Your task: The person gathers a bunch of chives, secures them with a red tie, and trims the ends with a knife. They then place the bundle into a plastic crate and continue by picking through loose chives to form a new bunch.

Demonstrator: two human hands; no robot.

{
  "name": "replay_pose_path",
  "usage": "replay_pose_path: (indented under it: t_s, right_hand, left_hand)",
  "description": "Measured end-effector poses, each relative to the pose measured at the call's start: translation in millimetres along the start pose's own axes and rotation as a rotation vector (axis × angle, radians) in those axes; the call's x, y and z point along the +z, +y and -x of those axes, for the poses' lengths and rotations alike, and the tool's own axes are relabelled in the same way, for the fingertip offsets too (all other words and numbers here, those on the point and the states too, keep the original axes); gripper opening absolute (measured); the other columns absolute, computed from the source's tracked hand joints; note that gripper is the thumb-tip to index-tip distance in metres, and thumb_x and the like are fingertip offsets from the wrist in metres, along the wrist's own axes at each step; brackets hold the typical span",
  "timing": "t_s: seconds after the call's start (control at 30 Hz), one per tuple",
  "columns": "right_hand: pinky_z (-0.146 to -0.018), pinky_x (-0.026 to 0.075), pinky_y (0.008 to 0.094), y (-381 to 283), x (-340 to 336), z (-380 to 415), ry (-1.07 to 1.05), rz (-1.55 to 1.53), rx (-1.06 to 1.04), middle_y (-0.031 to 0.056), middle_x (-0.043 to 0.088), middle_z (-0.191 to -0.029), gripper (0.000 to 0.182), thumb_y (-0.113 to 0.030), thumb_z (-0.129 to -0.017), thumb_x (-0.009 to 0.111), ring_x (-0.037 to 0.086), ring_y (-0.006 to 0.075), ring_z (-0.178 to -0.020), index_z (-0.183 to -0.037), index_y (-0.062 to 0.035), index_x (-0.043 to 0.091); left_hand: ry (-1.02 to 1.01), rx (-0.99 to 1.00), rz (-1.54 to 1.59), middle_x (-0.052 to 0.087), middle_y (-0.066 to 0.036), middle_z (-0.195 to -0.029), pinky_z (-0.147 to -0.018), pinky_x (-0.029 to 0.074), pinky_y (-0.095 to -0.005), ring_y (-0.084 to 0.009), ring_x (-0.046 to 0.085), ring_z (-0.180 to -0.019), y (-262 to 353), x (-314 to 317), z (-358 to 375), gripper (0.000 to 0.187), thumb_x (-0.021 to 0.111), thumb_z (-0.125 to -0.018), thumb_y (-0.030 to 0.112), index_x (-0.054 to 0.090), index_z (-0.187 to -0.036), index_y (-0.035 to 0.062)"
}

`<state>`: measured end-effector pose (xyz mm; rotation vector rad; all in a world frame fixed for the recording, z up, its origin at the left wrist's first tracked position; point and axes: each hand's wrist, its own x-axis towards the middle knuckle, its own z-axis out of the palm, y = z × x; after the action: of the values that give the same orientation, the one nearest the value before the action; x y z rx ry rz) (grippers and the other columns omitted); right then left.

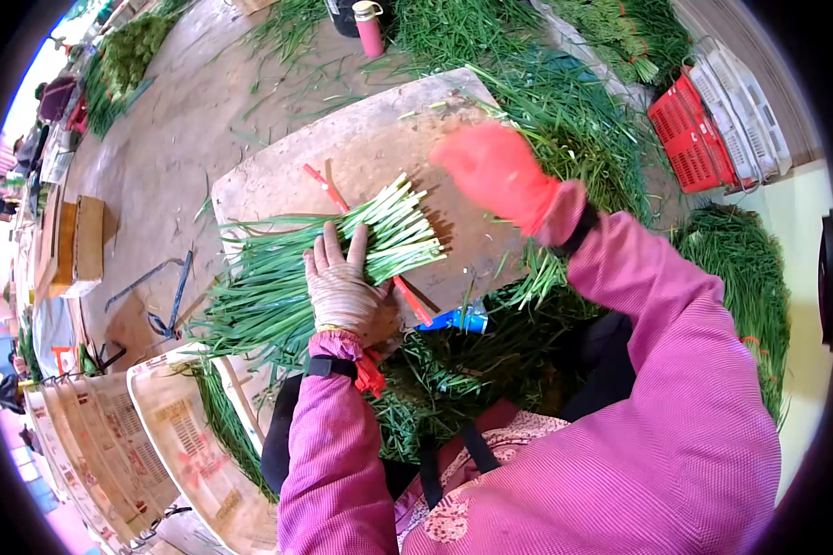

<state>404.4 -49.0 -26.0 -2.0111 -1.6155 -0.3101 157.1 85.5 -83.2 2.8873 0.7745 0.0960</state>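
Note:
A bunch of long green stalks with pale cut ends, like garlic chives, lies across the board. My left hand, in a pale, dirt-marked glove, rests flat on the bunch near the pale ends, fingers stretched out. Under the bunch runs a red strip, its two ends showing on either side. My right hand, in an orange-red glove, is raised over the right side of the board, apart from the bunch. Its fingers are blurred and cannot be told apart. A blue object sits at the board's near edge.
Loose green stalks are heaped right of the board. Tied bunches stand at the far right, near a red crate. A pink bottle stands beyond the board. Cardboard boxes and a dark strap are at left.

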Motion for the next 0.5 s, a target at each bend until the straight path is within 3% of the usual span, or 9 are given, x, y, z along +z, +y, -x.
replay_pose_path:
  t_s: [0.07, 0.2, 0.4, 0.5]
  right_hand:
    - [-0.077, 0.05, 0.0447, -33.2, 25.0, 7.6, -0.17, -0.03, -0.011, 0.0095, 0.068, -0.084, 0.012, -0.014, -0.082, 0.062, 0.064, 0.0319, -0.084, -0.089, -0.0099, 0.071]
    - [-0.082, 0.048, 0.0437, -46.5, 63.5, 10.2, -0.082, -0.015, -0.143, 0.0059, 0.066, -0.088, 0.017, -0.013, -0.073, 0.064, 0.063, 0.028, -0.09, -0.089, -0.012, 0.07]
    - [-0.077, 0.048, 0.0454, -38.9, 88.1, 3.1, -0.07, -0.066, 0.026, 0.008, 0.066, -0.079, 0.016, -0.014, -0.077, 0.063, 0.064, 0.0302, -0.082, -0.091, -0.012, 0.07]
    - [-0.073, 0.048, 0.0466, -39.4, 92.1, -1.5, 0.008, -0.026, -0.041, 0.0087, 0.065, -0.074, 0.01, -0.016, -0.079, 0.063, 0.063, 0.0319, -0.077, -0.087, -0.0112, 0.067]
  left_hand:
    - [-0.014, -0.024, 0.004, 0.029, -0.026, -0.152, -0.115, 0.024, -0.0539, -0.0424, 0.033, -0.137, 0.5, 1.1, -1.1, 0.094, 0.081, -0.068, 0.041, 0.037, -0.147, 0.0173]
    - [0.034, -0.067, 0.006, 0.028, -0.026, -0.153, -0.114, 0.024, -0.0542, -0.0438, 0.032, -0.137, 2.5, 3.3, 2.8, 0.098, 0.081, -0.066, 0.044, 0.035, -0.149, 0.018]
    - [0.0, -0.041, -0.073, 0.029, -0.024, -0.152, -0.113, 0.027, -0.0537, -0.0433, 0.034, -0.135, 2.7, 0.8, 0.8, 0.097, 0.082, -0.064, 0.044, 0.038, -0.148, 0.0212]
    - [-0.023, -0.054, -0.033, 0.031, -0.023, -0.152, -0.112, 0.028, -0.0532, -0.0425, 0.035, -0.134, 2.2, -0.2, -2.6, 0.096, 0.082, -0.064, 0.044, 0.04, -0.147, 0.0205]
